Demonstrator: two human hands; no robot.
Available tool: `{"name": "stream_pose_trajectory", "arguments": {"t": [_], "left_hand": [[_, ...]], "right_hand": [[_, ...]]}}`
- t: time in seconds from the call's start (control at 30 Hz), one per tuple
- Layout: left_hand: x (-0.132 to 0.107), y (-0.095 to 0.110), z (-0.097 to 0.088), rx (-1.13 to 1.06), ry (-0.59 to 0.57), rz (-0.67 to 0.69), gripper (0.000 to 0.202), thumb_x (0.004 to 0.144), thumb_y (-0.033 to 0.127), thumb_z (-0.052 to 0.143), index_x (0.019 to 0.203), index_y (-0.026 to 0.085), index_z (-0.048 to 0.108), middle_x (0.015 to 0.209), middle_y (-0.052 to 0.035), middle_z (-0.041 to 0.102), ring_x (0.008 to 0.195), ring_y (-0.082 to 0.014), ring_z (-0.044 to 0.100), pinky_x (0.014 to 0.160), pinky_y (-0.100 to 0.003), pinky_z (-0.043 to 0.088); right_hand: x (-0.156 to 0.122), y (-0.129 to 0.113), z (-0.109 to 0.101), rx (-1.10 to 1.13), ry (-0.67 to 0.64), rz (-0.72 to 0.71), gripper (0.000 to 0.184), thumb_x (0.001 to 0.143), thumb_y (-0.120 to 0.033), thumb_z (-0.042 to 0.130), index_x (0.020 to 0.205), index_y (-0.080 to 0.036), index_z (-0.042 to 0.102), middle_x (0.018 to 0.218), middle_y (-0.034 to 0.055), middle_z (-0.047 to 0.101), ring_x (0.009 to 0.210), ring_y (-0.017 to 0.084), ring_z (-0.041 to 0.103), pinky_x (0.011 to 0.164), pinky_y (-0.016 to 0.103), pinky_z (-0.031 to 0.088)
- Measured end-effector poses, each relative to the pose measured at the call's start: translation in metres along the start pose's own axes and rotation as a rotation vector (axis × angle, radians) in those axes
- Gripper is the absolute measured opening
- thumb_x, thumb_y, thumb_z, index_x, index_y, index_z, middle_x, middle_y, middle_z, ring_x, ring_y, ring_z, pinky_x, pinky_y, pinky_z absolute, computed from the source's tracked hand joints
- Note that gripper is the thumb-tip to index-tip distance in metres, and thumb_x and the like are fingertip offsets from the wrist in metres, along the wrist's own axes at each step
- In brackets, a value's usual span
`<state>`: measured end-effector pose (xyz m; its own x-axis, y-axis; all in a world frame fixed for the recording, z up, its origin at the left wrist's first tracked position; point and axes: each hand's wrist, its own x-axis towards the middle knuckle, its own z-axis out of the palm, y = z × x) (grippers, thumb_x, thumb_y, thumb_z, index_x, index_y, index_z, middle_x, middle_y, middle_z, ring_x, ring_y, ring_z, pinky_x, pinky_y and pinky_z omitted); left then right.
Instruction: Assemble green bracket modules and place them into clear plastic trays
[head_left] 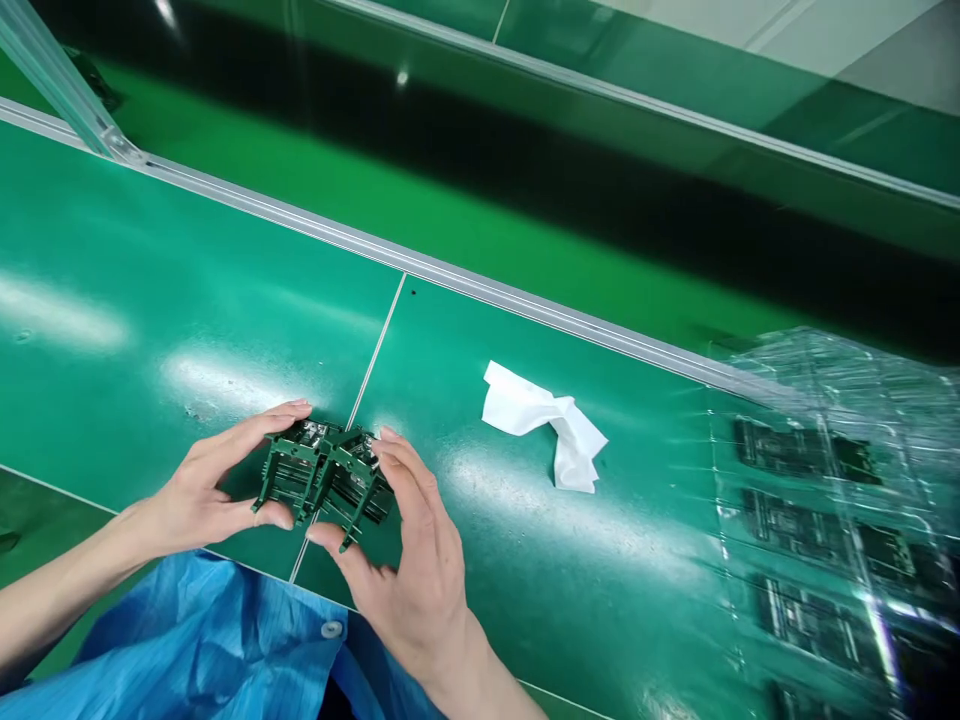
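Two dark green circuit board modules with ribbed plastic frames are held low in front of me, near the table's front edge. They meet at an angle in the middle, and I cannot tell whether they are joined. My left hand (pixel 217 485) is closed on the left circuit board module (pixel 289 470), fingers at its top edge and thumb below. Around the right circuit board module (pixel 358 478), my right hand (pixel 420 550) grips the outer side, its thumb near the lower edge. The undersides of both modules are hidden.
A crumpled white cloth or paper (pixel 525 400) lies on the green tabletop (pixel 630 410), right of my hands. At the far right, a clear plastic tray (pixel 720 540) holds several similar modules. A metal rail (pixel 300 222) borders the table's back, with a slanted clear bar (pixel 67 75) at upper left.
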<state>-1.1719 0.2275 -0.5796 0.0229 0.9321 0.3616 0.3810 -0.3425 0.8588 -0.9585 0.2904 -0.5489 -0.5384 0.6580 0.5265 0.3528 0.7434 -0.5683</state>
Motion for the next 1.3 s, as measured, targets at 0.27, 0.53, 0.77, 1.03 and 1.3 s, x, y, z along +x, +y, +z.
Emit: {"name": "stream_pose_trajectory", "arguments": {"t": [0.27,0.53,0.77,1.03,1.3], "left_hand": [[0.017,0.014,-0.009,0.188,-0.084,0.108,0.073,0.081,0.033,0.074,0.144,0.019,0.039,0.132,-0.0157,0.058,0.119,-0.0280,0.059,0.103,-0.040,0.051],[0.036,0.050,-0.022,0.512,-0.160,0.346,0.076,0.083,0.038,0.070,0.145,0.012,0.035,0.125,-0.0130,0.063,0.102,-0.0295,0.065,0.085,-0.041,0.061],[0.032,0.046,-0.021,0.458,-0.146,0.302,0.072,0.083,0.034,0.070,0.144,0.013,0.038,0.123,-0.0122,0.063,0.103,-0.0294,0.064,0.086,-0.043,0.061],[0.026,0.036,-0.018,0.329,-0.120,0.245,0.071,0.081,0.031,0.073,0.142,0.016,0.041,0.124,-0.0122,0.062,0.107,-0.0300,0.063,0.091,-0.044,0.058],[0.021,0.030,-0.014,0.319,-0.110,0.199,0.076,0.078,0.029,0.076,0.143,0.018,0.039,0.126,-0.0121,0.061,0.111,-0.0284,0.061,0.095,-0.042,0.055]], "right_hand": [[-0.008,0.001,-0.002,0.201,-0.014,0.143,0.060,0.091,-0.026,0.060,0.142,-0.017,0.030,0.128,0.0180,0.055,0.129,0.031,0.049,0.101,0.053,0.051],[-0.014,0.009,0.014,0.598,0.067,0.280,0.052,0.094,-0.042,0.055,0.135,-0.023,0.031,0.130,0.0153,0.053,0.138,0.026,0.039,0.108,0.049,0.044],[-0.016,0.003,0.012,0.579,0.051,0.339,0.057,0.088,-0.036,0.064,0.134,-0.024,0.034,0.128,0.0152,0.054,0.134,0.029,0.043,0.104,0.051,0.047],[-0.017,0.009,0.013,0.536,0.039,0.253,0.058,0.088,-0.031,0.064,0.136,-0.025,0.033,0.130,0.0133,0.054,0.133,0.027,0.045,0.104,0.049,0.048],[-0.009,0.003,-0.002,0.494,-0.075,0.309,0.055,0.088,-0.024,0.064,0.135,-0.022,0.036,0.131,0.0141,0.053,0.134,0.027,0.044,0.106,0.047,0.048]]}}
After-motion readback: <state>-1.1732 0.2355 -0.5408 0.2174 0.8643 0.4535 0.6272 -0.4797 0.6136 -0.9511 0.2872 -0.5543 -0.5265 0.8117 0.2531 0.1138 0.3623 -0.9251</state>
